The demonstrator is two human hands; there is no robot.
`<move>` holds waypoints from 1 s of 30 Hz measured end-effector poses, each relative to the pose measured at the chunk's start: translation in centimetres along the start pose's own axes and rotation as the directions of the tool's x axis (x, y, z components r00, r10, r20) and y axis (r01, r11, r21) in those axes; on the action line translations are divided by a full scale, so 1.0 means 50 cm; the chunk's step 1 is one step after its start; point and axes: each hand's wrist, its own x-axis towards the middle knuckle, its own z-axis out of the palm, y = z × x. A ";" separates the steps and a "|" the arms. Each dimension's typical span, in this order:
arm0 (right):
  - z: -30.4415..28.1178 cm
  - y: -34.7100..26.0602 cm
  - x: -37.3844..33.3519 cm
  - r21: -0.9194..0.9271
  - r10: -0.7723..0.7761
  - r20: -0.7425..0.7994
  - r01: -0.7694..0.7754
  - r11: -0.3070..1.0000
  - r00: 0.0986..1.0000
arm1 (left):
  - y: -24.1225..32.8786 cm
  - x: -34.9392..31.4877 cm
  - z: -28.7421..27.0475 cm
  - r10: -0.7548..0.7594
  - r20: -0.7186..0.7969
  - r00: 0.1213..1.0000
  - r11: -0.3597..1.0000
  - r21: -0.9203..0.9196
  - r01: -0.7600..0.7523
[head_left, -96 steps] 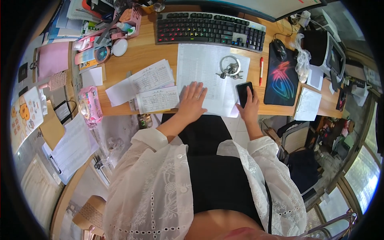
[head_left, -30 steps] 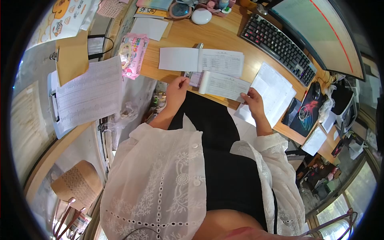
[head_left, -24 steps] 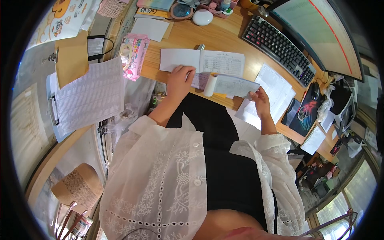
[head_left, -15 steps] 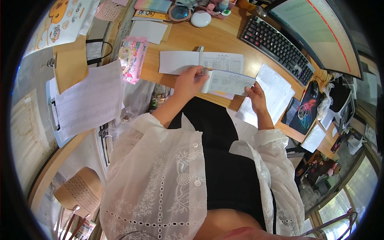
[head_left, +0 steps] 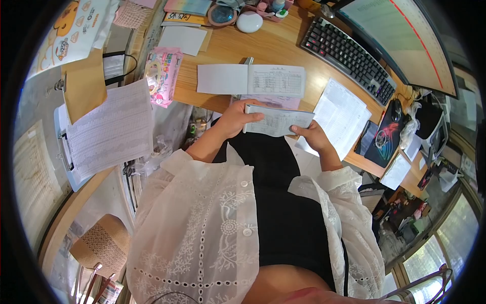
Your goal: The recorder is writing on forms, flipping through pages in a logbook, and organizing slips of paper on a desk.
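Observation:
Between my two hands is a small receipt pad [head_left: 279, 120], held off the desk in front of my body with its printed form facing up. My left hand [head_left: 240, 119] grips its left end, thumb on top. My right hand [head_left: 311, 134] pinches the lower right corner, thumb on top and fingers beneath. Just beyond lies an open booklet [head_left: 276, 80], its left page blank and its right page a filled form. A pinkish sheet [head_left: 271, 102] shows between the booklet and the pad.
White printed sheets [head_left: 341, 116] lie on the desk at the right. Behind them are a black keyboard [head_left: 349, 60] and a monitor [head_left: 405, 40]. To the left sit a pink packet [head_left: 163, 75] and a clipboard with papers [head_left: 109, 126]. A white round case [head_left: 249, 22] stands at the back.
The pad has come nearer to my body and lower, off the open booklet. My left hand has shifted its thumb onto the pad's top, and its raised cover no longer shows.

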 end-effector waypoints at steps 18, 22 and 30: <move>-0.093 0.029 0.008 0.141 0.090 -0.322 -0.046 0.989 0.942 | 0.002 0.078 -0.061 0.493 0.282 0.823 -0.362 0.927 -0.101; -0.071 0.019 0.052 0.053 -0.016 -0.292 0.033 0.998 0.956 | 0.008 0.068 -0.052 0.517 0.297 0.803 -0.352 0.929 -0.117; -0.025 0.021 0.089 -0.461 -0.378 -0.444 0.155 0.874 0.812 | -0.010 0.032 -0.047 0.524 0.230 0.820 -0.274 0.957 -0.094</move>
